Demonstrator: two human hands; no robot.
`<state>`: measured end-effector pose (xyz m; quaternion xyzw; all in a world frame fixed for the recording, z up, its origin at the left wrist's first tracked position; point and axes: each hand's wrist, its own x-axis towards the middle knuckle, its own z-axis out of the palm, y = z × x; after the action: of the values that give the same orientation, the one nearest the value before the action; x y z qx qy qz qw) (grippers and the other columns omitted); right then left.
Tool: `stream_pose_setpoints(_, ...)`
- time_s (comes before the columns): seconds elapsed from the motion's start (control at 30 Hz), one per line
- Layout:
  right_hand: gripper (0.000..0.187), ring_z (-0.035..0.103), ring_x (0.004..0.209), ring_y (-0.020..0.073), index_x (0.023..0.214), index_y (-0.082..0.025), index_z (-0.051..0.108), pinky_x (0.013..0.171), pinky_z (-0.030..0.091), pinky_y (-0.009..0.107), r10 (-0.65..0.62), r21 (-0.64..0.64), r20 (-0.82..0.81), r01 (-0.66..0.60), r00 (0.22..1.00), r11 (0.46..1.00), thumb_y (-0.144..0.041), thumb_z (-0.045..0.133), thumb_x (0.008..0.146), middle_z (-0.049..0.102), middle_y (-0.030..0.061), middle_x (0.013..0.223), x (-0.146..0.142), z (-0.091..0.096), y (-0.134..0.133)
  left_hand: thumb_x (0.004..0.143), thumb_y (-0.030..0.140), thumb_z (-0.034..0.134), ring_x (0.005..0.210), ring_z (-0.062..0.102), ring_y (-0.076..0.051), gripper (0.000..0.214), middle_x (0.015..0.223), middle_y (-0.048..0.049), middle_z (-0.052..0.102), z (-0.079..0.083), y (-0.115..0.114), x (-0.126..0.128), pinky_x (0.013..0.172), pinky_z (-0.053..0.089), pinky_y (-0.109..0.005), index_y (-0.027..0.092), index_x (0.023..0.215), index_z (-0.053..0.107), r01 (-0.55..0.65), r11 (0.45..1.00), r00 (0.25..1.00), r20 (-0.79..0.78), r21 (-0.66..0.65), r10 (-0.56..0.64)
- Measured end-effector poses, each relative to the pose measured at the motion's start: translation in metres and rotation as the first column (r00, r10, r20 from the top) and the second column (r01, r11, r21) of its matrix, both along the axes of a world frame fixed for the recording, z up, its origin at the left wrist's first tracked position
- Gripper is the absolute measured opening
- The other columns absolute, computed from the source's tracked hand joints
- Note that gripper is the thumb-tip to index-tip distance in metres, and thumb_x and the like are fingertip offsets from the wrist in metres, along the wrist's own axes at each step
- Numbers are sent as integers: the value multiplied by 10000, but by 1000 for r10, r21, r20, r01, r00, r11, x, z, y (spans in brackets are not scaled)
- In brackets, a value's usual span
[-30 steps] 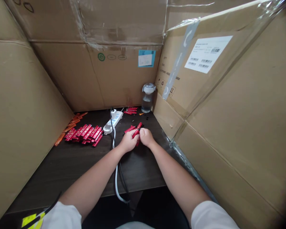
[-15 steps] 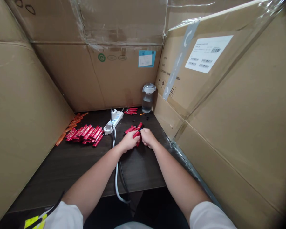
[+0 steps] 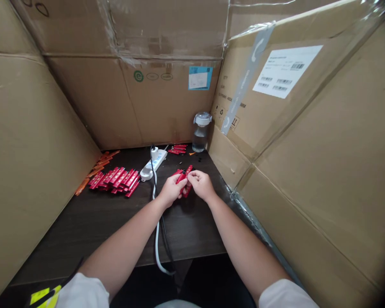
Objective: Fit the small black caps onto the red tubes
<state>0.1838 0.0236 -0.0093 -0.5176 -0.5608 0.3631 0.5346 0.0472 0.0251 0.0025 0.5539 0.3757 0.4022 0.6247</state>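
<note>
**L hand (image 3: 171, 189) clamped on a red stick (image 3: 181, 178), R hand (image 3: 201, 184) just beside it**

Cardboard walls (image 3: 96, 102) close off your L side, far side and R side, w/ clear tape along the seams. Dark table (image 3: 83, 226) fills the floor of that nook, your forearms reaching in over its near edge. Biggest lot on it: a stack of red sticks (image 3: 117, 180), well off to your L, several layers, most lying at the same slant. Clear bottle (image 3: 199, 136) w/ a light lid stands upright in the far R corner, part-filled. White power strip (image 3: 154, 164) lies at an angle btwn that stack and your hands, plug in its far end; a white cable (image 3: 157, 248) and a black cable (image 3: 168, 248) run past your L wrist and over the near edge.

Your hands meet nr table ctr, R of the strip. L thumb + fingers grip the stick; R thumb + fingertips are drawn together at its R. Can't tell if they pinch anything. Loose red sticks (image 3: 189, 169) show beyond and below your fingers.

Orange strips (image 3: 99, 167) line the L wall, by the stack. Small red group (image 3: 179, 149) sits at the back, L of the bottle. Tiniest: orange scrap (image 3: 192, 153), then black bits (image 3: 199, 160), nr the bottle's base.
</note>
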Motion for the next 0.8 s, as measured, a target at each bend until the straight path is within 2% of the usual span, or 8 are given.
stream_pose_setpoints(0.13, 199, 486, 430, 103, 822, -161, 627, 455, 397, 208, -48, 174, 104, 29, 993, 984, -342, 548, 797, 553, -15, 524, -3, 5, -10, 712, 416, 676, 445, 478, -70, 370, 593, 31, 563, -3, -1, 2, 408, 374, -180, 139, 933, 570, -13, 1000, 973, 229, 1, 13)
stream_pose_setpoints(0.27, 201, 510, 477, 101, 891, -157, 674, 518, 431, 221, -107, 333, 188, 39, 976, 942, -298, 553, 812, 625, 25, 633, -6, 9, -16, 714, 314, 705, 665, 574, -96, 308, 767, -7, 624, -5, -1, 3, 625, 460, -206, 144, 948, 599, -84, 995, 933, 354, 60, 57)
stream_pose_setpoints(0.33, 198, 472, 452, 91, 884, -149, 674, 495, 413, 217, -91, 344, 158, 31, 983, 939, -288, 552, 814, 592, 12, 589, -8, 10, -18, 738, 284, 688, 727, 580, -100, 271, 804, -9, 626, -7, 1, 3, 685, 463, -211, 155, 964, 610, -100, 990, 921, 387, 101, 54)
stream_pose_setpoints(0.43, 203, 382, 412, 73, 884, -139, 659, 436, 353, 205, -8, 278, 80, -14, 997, 961, -296, 554, 810, 496, -28, 512, -10, 10, -19, 759, 265, 671, 762, 590, -106, 254, 850, -16, 636, -10, 2, 2, 724, 469, -226, 169, 988, 617, -80, 990, 905, 425, 114, 25)
stream_pose_setpoints(0.5, 204, 374, 423, 70, 896, -139, 649, 434, 343, 202, 40, 248, 35, -47, 999, 968, -299, 557, 809, 483, -32, 526, -11, 10, -20, 762, 258, 669, 768, 601, -112, 248, 881, -24, 645, -10, 3, 1, 719, 477, -232, 174, 990, 618, -53, 994, 892, 453, 100, 1)
stream_pose_setpoints(0.67, 190, 351, 418, 64, 918, -144, 643, 424, 320, 198, 55, 310, 53, -69, 997, 948, -278, 547, 823, 441, -47, 508, -12, 13, -25, 768, 221, 667, 802, 619, -118, 221, 912, -25, 656, -9, 0, 1, 750, 489, -253, 194, 985, 629, 18, 997, 849, 525, 74, -54)
stream_pose_setpoints(0.8, 182, 376, 430, 67, 938, -150, 640, 444, 354, 203, 69, 344, 39, -78, 997, 936, -267, 552, 830, 492, -32, 544, -12, 16, -29, 773, 211, 665, 833, 624, -117, 210, 921, -16, 659, -8, -1, 1, 796, 486, -267, 214, 981, 636, 42, 997, 824, 561, 70, -74)
